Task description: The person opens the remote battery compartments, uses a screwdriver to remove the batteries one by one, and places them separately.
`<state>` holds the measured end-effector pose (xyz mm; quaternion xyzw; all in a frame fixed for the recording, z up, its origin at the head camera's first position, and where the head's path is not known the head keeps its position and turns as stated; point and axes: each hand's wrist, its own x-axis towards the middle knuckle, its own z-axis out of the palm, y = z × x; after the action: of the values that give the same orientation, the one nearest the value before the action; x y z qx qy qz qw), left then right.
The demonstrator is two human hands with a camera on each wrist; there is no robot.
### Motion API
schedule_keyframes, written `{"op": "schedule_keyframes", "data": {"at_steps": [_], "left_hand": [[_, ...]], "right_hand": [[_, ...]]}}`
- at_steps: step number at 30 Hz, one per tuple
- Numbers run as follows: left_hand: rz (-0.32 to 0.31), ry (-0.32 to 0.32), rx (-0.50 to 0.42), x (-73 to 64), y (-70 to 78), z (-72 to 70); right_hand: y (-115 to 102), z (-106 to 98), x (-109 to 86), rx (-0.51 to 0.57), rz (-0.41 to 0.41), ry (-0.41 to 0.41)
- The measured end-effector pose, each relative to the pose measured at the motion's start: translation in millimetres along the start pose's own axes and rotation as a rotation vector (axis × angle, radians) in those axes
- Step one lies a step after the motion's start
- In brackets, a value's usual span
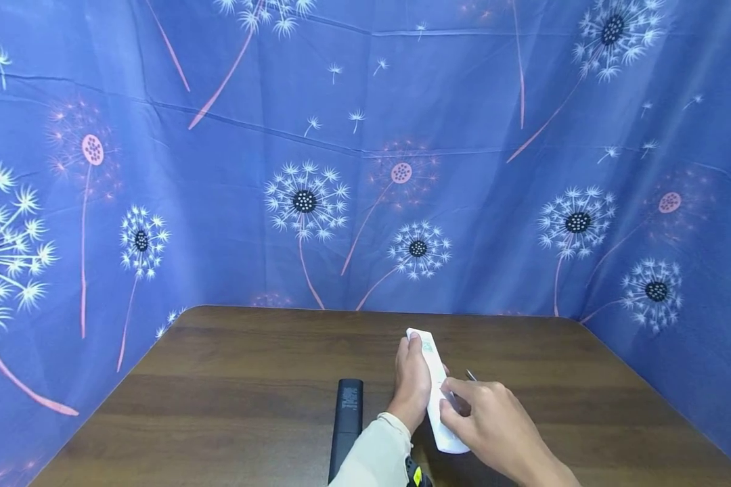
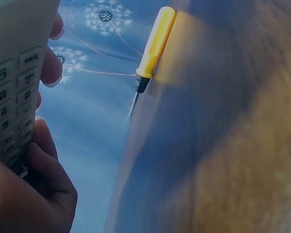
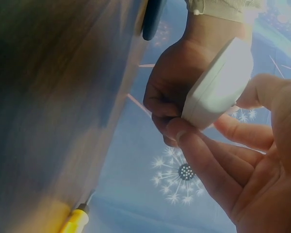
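Observation:
A white remote control [image 1: 436, 385] is tilted above the table, its back facing up with a small green label near the far end. My left hand [image 1: 412, 382] grips it along its left side, fingers wrapped beneath. The button side of the remote control [image 2: 12, 97] shows in the left wrist view. My right hand [image 1: 493, 419] holds the nearer half, thumb and fingertips bent against the back and right edge. From the right wrist view, the right hand's fingers [image 3: 208, 165] lie around the end of the remote control [image 3: 218, 87]. What the fingertips press on is partly hidden.
A black device like a remote [image 1: 346, 419] lies left of my left forearm on the brown table [image 1: 237, 379]. A yellow-handled screwdriver [image 2: 157, 43] lies beyond my right hand, mostly hidden in the head view. Blue dandelion-patterned cloth [image 1: 365, 203] surrounds the table.

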<state>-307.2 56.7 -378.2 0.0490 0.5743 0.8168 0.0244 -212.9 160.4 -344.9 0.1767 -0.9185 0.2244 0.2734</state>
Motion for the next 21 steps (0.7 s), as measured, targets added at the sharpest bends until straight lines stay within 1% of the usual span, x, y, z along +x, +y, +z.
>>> {"op": "schedule_keyframes", "data": {"at_steps": [6,10,16,18,21], "left_hand": [[0.005,-0.001,0.008,2.3,0.6,-0.9],[0.007,-0.006,-0.002,3.0,1.3,-0.1],[0.016,-0.004,-0.014,2.7,0.0,-1.2],[0.012,0.001,-0.004,2.1,-0.2,-2.4],[0.016,-0.003,-0.002,2.4,-0.6,-2.9]], "right_hand": [[0.6,-0.1,0.2,0.038,0.008,-0.014],[0.7,-0.3,-1.7,0.046,0.016,-0.007],[0.6,0.9,-4.6,0.100,0.043,-0.029],[0.7,1.5,-4.8,0.098,0.043,-0.031],[1.3,1.9,-5.3,0.092,0.030,-0.013]]}}
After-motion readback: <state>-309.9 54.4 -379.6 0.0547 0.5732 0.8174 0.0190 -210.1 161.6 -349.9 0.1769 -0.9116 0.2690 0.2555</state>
